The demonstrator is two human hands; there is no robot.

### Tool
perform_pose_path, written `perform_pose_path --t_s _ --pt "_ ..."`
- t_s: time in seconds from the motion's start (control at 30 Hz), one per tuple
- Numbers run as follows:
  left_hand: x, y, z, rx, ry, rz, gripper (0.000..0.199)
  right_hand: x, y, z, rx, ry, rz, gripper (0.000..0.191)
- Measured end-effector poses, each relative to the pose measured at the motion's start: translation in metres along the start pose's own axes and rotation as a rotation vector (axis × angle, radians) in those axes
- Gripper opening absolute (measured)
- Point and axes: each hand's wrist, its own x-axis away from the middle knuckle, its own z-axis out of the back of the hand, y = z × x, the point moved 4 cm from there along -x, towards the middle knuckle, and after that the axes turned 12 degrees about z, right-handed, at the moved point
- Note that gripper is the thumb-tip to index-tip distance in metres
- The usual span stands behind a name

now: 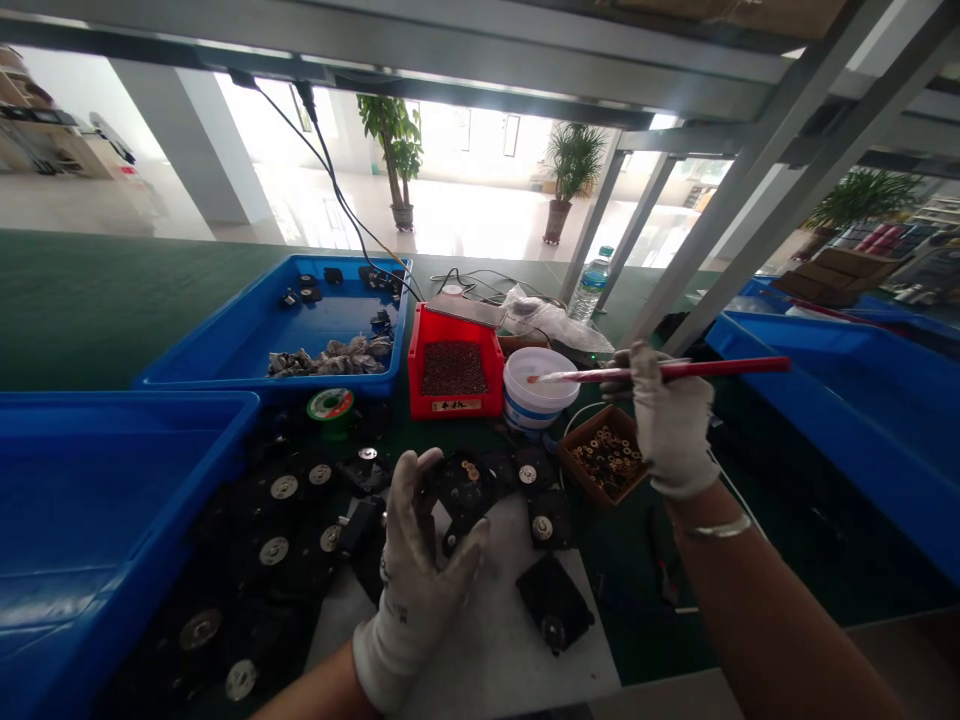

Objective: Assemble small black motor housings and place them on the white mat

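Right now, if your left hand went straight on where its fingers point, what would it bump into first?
Probably the red bin beyond the left hand; one view leaves depth unclear, and the black part sits beside its fingers.

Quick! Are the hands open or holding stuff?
Left hand: open, near a black part; can't tell if touching.
Right hand: closed, holding a red-handled paintbrush.

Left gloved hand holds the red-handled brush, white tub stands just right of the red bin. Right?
Wrong hand: in the head view, the red-handled brush is in the right gloved hand. The white tub does stand just right of the red bin.
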Motion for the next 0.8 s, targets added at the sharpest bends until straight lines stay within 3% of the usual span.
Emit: perform_pose_path --t_s 0.07,0.13,0.23,0.33,0.47,0.63,0.8 --pt "-0.001 0.002 0.000 -0.021 -0.015 -0.011 0.093 -0.004 0.016 -0.008 0.006 -0.113 -0.084 0.035" --pt "0.000 0.008 0.000 -0.066 -0.048 -0.044 0.096 0.002 0.023 -0.001 0.019 -0.166 -0.149 0.032" --pt "0.008 0.023 0.001 -0.114 -0.128 -0.063 0.097 0.025 0.019 0.031 0.052 -0.127 -0.215 0.035" --pt "0.032 0.032 0.006 -0.184 -0.251 -0.024 0.099 0.059 0.015 0.074 0.127 -0.065 -0.254 0.054" --pt "0.069 0.026 0.024 -0.237 -0.379 0.001 0.102 0.102 0.019 0.108 0.138 -0.091 -0.260 0.073" --pt "0.082 0.001 0.034 -0.429 -0.496 -0.101 0.106 0.125 0.023 0.105 0.050 -0.227 -0.288 0.086" --pt "0.089 -0.002 0.041 -0.552 -0.310 -0.327 0.079 0.134 0.016 0.084 0.072 -0.343 -0.165 0.080"
